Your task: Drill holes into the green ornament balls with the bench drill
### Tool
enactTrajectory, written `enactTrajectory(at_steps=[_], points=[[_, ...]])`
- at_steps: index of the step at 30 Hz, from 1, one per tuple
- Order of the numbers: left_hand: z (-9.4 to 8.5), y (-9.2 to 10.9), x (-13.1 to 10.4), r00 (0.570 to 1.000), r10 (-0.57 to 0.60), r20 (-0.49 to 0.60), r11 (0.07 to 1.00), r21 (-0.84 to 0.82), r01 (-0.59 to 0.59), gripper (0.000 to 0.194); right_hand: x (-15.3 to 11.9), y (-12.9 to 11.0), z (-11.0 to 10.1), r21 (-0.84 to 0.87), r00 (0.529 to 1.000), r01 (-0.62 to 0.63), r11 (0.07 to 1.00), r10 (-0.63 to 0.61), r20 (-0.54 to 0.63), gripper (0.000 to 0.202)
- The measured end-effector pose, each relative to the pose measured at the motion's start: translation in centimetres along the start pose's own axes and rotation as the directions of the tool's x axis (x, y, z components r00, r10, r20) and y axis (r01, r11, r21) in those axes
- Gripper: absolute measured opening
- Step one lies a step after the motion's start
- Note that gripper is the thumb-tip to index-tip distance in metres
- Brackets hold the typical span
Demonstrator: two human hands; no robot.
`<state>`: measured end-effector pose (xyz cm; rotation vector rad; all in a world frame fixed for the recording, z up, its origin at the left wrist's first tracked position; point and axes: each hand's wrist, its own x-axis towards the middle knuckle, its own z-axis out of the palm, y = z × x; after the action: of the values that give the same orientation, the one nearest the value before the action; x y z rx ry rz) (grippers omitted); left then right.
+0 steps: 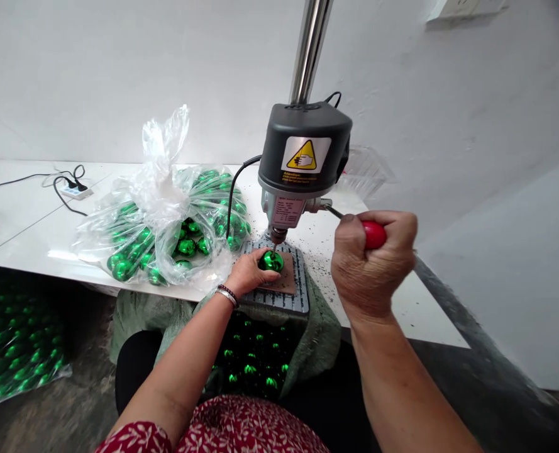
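Note:
My left hand grips a shiny green ball, thumb and fingers on its side, on a brown board over the ridged metal base of a drill press. The drill bit comes down at the top of the ball; whether it has entered the ball I cannot tell. My right hand is closed around the red knob of the press's feed lever, to the right of the drill head. Dark shavings lie scattered on the base and table around it.
Left of the press, a clear plastic bag of green balls lies on the white table. More green balls fill a green sack below the base and a bag at lower left. A power strip and cords lie behind.

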<state>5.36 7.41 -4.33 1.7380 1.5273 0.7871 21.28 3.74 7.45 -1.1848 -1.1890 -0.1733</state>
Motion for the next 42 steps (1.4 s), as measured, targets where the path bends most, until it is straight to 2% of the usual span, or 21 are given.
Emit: enactTrajectory(at_steps=[12,14,16,19,21,24,28,34,38,40,42], points=[[0.3,-0.6,0.2,1.000,0.022,-0.020,1.000,0.020,-0.021,0.071,-2.6,1.5,0.4,0.034,0.998,0.025,0.999,-0.023,-0.066,0.020],[0.4,-0.5,0.2,0.999,0.015,-0.030,1.000,0.021,-0.014,0.071,-1.4,1.0,0.6,0.049,0.997,0.020,0.999,-0.016,-0.074,0.020],[0.4,-0.3,0.2,0.999,0.001,-0.037,1.000,0.005,0.000,0.068,0.9,-0.1,1.0,0.057,0.999,0.001,0.998,0.002,-0.046,0.019],[0.0,0.3,-0.1,0.998,-0.031,-0.048,0.997,-0.067,0.027,0.058,5.0,-1.7,1.7,0.028,0.989,-0.101,0.995,0.097,0.113,0.018],[-0.6,0.8,-0.6,0.997,-0.065,-0.051,0.991,-0.117,0.058,0.053,7.0,-2.6,2.2,-0.032,0.972,-0.182,0.983,0.185,0.144,0.019],[-1.9,1.7,-1.9,0.994,-0.103,0.043,0.984,-0.142,0.108,0.046,8.1,-3.1,2.5,-0.101,0.957,-0.230,0.968,0.244,0.156,0.021],[-3.9,2.4,-4.2,0.973,-0.138,0.184,0.964,-0.202,0.175,0.041,7.7,-3.1,2.6,-0.151,0.954,-0.222,0.963,0.247,0.168,0.022],[-5.5,1.5,-6.7,0.928,-0.232,0.290,0.900,-0.299,0.318,0.046,7.4,-3.0,2.6,-0.142,0.955,-0.217,0.966,0.240,0.172,0.024],[-5.9,0.6,-7.6,0.916,-0.227,0.332,0.927,-0.214,0.307,0.053,7.4,-2.7,2.6,-0.124,0.964,-0.191,0.974,0.209,0.162,0.024],[-6.3,0.4,-8.1,0.928,-0.188,0.323,0.968,-0.100,0.231,0.062,7.4,-2.5,2.7,-0.116,0.970,-0.180,0.977,0.196,0.146,0.022],[-6.8,0.4,-8.6,0.955,-0.143,0.260,0.989,0.016,0.144,0.074,7.4,-2.3,2.8,-0.106,0.974,-0.174,0.979,0.187,0.129,0.020]])
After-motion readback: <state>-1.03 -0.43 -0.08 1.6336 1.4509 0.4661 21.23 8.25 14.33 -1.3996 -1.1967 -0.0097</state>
